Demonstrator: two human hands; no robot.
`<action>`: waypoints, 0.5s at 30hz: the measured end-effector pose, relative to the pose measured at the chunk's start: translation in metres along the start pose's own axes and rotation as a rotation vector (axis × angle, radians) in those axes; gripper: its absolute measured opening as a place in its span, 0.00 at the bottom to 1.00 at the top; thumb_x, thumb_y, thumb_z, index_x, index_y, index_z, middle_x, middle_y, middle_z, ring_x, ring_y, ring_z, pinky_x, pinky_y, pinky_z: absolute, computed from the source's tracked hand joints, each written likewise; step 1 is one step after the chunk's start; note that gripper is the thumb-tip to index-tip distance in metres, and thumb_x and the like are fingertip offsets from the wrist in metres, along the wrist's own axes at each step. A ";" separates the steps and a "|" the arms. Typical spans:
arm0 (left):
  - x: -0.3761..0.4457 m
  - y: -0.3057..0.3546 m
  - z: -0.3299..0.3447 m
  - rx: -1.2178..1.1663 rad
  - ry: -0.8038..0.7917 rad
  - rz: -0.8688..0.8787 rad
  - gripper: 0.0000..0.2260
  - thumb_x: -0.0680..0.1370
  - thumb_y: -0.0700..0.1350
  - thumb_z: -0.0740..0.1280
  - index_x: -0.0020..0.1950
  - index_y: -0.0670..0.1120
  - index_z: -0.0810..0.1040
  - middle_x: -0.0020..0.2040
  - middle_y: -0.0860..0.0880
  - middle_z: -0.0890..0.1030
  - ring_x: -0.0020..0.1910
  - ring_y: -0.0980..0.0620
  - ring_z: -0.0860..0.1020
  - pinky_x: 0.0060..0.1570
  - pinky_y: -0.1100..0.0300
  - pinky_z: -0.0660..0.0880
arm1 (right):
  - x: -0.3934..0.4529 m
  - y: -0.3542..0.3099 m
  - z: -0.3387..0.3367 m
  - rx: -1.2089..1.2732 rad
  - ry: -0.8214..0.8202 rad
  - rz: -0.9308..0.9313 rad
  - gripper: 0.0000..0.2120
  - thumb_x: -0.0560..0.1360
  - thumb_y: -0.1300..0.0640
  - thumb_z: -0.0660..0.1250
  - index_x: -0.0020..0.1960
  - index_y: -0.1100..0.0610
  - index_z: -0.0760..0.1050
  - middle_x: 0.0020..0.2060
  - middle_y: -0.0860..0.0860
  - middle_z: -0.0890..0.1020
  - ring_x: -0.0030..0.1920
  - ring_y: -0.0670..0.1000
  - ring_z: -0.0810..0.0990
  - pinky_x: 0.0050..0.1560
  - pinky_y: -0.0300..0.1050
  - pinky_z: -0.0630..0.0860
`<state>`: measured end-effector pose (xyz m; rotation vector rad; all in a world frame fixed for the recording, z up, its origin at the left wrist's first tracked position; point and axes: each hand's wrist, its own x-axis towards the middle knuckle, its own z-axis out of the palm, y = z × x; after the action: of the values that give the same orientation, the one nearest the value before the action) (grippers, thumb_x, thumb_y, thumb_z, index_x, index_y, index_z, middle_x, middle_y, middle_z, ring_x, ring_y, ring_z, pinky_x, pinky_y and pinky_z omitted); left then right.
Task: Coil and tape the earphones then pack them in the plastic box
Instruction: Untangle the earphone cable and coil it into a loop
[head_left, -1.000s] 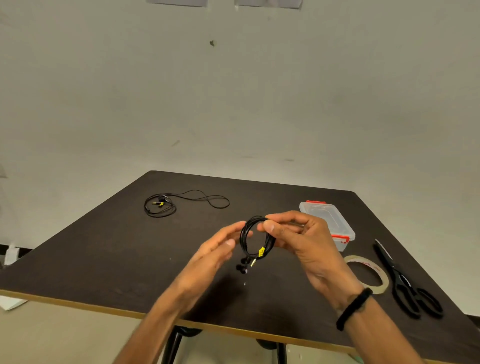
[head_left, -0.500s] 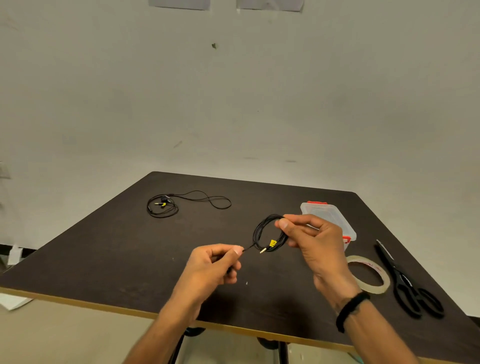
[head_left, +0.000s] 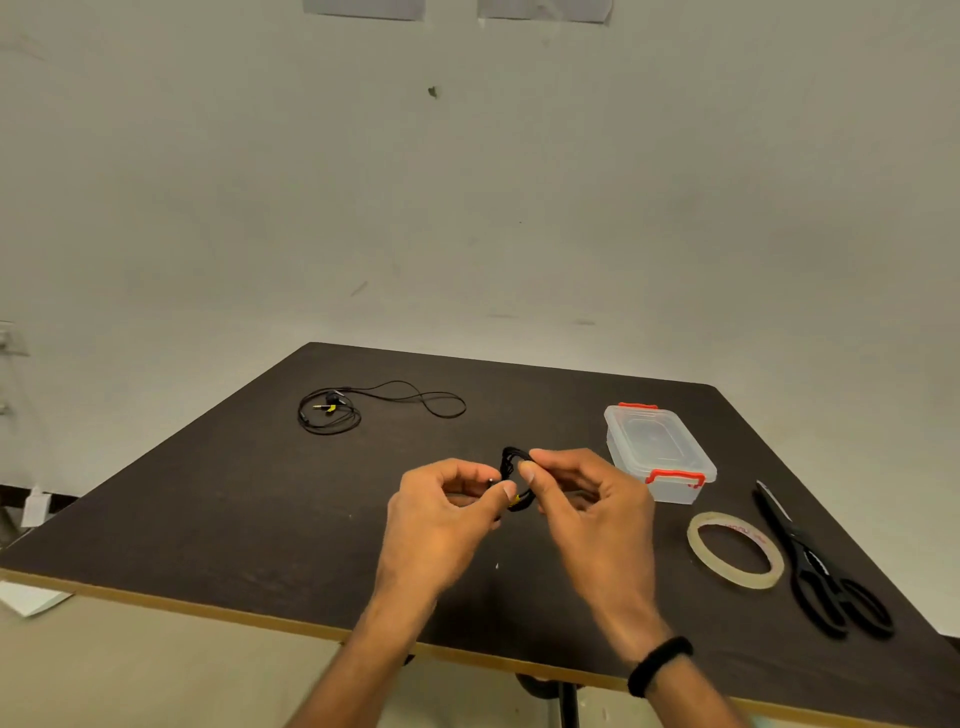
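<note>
I have the coiled earphones (head_left: 515, 480) pinched between both hands, left hand (head_left: 447, 512) and right hand (head_left: 587, 506), above the worktop (head_left: 234, 499). If either pinch loosens before I reach the tape roll (head_left: 735, 550), the coil may spring apart.

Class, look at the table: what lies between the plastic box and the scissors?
In the head view, only bare dark table lies between the plastic box and the scissors. The tape roll sits nearer, left of the scissors.
</note>
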<state>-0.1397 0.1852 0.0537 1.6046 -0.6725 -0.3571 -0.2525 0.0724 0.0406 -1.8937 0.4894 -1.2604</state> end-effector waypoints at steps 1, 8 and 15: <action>0.001 -0.002 0.001 -0.056 -0.009 -0.035 0.08 0.73 0.49 0.80 0.49 0.50 0.87 0.42 0.53 0.88 0.43 0.56 0.88 0.48 0.56 0.85 | -0.003 -0.002 0.001 -0.012 -0.001 -0.046 0.10 0.75 0.56 0.77 0.54 0.44 0.85 0.44 0.36 0.87 0.48 0.39 0.87 0.47 0.35 0.83; 0.000 -0.003 -0.003 -0.752 -0.151 -0.382 0.08 0.68 0.39 0.77 0.45 0.39 0.89 0.45 0.40 0.88 0.40 0.51 0.87 0.38 0.63 0.83 | -0.018 -0.001 0.004 -0.259 -0.038 -0.556 0.11 0.75 0.62 0.77 0.57 0.58 0.86 0.50 0.49 0.88 0.49 0.43 0.85 0.49 0.40 0.84; -0.006 -0.004 -0.013 -0.962 -0.186 -0.619 0.18 0.61 0.35 0.81 0.48 0.33 0.87 0.49 0.37 0.86 0.45 0.47 0.85 0.39 0.55 0.86 | -0.021 0.003 0.006 -0.320 -0.130 -0.709 0.08 0.77 0.64 0.76 0.56 0.60 0.86 0.49 0.50 0.87 0.47 0.48 0.84 0.48 0.42 0.83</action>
<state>-0.1353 0.1992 0.0506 0.8050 -0.0546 -1.1047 -0.2553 0.0871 0.0245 -2.5274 -0.0804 -1.5422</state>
